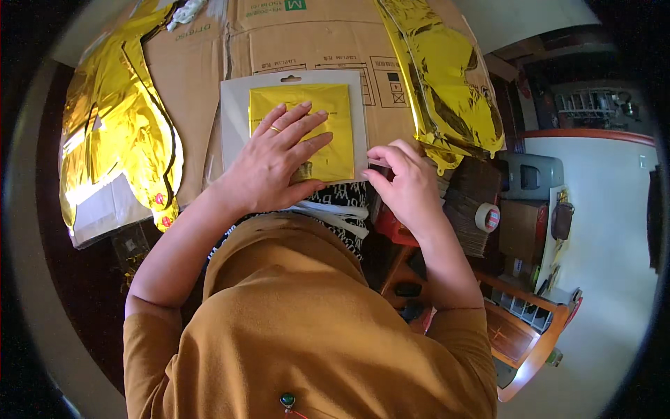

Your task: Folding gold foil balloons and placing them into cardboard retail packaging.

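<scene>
A flat, pale packaging bag with a hang hole at its top lies on the cardboard in front of me. On it, or inside it, is a square of folded gold foil; I cannot tell which. My left hand, with a ring on one finger, rests flat over the foil, fingers spread. At the bag's lower right edge, the thumb and forefinger of my right hand close in a pinch. The edge seems to be between the fingertips, though the exact contact is hard to see.
Large gold foil balloons, uninflated, lie at the left and the far right on the flattened cardboard. Right of the table are stacked brown cardboard, a tape roll and a wooden chair.
</scene>
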Tool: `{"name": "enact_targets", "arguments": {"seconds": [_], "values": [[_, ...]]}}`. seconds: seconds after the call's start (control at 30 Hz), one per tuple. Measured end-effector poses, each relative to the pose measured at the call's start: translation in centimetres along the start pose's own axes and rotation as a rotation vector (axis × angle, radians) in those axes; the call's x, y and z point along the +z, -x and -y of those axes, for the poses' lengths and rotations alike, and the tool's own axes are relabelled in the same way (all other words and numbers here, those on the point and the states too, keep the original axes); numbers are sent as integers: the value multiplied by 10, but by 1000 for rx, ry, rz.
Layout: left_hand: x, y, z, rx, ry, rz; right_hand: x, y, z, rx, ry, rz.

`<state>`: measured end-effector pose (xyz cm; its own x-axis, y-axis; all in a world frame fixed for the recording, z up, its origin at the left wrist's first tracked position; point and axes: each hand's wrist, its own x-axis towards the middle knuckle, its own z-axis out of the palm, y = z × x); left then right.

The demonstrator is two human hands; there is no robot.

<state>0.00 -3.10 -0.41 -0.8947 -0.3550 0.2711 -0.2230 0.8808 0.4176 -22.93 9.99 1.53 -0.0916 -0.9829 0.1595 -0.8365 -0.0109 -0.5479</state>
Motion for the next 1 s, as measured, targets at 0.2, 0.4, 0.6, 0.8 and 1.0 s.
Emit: {"name": "enact_targets", "arguments": {"seconds": [0.2, 0.4, 0.6, 0.8, 1.0], "values": [[-2, 0, -1, -3, -6, 8, -3, -9, -2, -31, 59, 31], [0, 1, 0, -2, -14, 2, -2, -10, -8, -88, 81, 59], [2, 0, 0, 0, -47, -35, -2, -6, -8, -49, -6, 94], [-4, -2, 0, -23, -21, 15, -16, -9, 8, -174, -21, 135], [-6, -6, -2, -50, -78, 30, -24, -9, 20, -330, 92, 182]]}}
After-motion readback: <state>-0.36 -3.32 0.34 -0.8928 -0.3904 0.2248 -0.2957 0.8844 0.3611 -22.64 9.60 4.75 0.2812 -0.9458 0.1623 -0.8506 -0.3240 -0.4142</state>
